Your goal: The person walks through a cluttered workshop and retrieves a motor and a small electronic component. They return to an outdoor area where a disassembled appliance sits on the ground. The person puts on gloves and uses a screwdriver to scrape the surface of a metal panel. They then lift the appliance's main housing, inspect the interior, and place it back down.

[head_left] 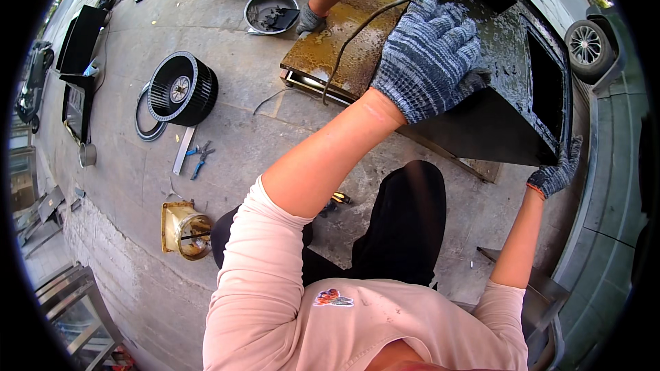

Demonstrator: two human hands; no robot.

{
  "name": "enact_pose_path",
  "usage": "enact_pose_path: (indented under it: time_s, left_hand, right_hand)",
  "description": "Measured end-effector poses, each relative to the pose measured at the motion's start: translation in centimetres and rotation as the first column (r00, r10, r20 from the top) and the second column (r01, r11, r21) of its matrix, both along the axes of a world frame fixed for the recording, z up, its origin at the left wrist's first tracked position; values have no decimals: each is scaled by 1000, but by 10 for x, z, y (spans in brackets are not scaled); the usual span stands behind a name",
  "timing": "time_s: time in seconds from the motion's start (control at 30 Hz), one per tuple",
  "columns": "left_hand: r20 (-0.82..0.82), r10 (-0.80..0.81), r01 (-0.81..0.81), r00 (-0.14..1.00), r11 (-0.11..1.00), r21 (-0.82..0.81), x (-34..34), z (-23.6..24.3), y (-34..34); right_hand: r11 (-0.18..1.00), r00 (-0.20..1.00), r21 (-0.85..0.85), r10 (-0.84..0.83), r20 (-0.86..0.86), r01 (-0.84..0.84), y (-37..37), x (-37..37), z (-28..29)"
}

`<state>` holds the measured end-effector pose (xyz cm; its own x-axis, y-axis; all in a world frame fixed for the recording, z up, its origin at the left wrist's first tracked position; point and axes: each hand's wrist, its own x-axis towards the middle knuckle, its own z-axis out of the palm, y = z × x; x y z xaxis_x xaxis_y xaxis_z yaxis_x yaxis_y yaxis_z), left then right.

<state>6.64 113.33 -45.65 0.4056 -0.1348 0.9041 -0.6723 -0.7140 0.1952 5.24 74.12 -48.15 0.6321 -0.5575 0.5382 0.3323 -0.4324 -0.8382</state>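
Observation:
A wet, grimy black metal housing (474, 120), with a rectangular opening at its right side, tilts in front of me. My left hand (433, 58), in a grey-and-white knit glove, lies over its top with fingers stretched out; whatever is under the palm is hidden. At the near right corner, my right hand (555, 173), gloved alike, has its fingers round the housing's edge. A brown cable (354, 34) curves past my left hand. Beside it lies a greasy yellow-brown panel (337, 48), and another person's gloved hand (311, 20) touches its far left edge.
To the left are a black fan wheel (180, 89), a dark ring (146, 120), blue-handled pliers (201, 159), a metal strip (183, 150) and a dirty plastic container (185, 230). A round metal basin (265, 8) holds dark parts. A vehicle wheel (589, 50) stands at the right.

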Motion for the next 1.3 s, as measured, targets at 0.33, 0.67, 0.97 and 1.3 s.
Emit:
enact_pose_path:
  time_s: [0.33,0.67,0.97,1.3]
  left_hand:
    - [-29,5,-5,1000,1000,5,-1,-1,-1]
    - [-71,57,-55,996,998,37,-9,9,2]
    - [-87,31,-28,996,999,35,-17,14,5]
    - [-403,-91,166,911,973,157,-99,49,82]
  right_hand:
    - [1000,1000,19,24,13,-24,-4,2,-2]
    - [987,999,-159,-35,-28,31,1,-4,0]
    - [999,999,-41,4,37,-3,-1,-1,-2]
    - [996,999,-84,-18,45,22,9,-5,3]
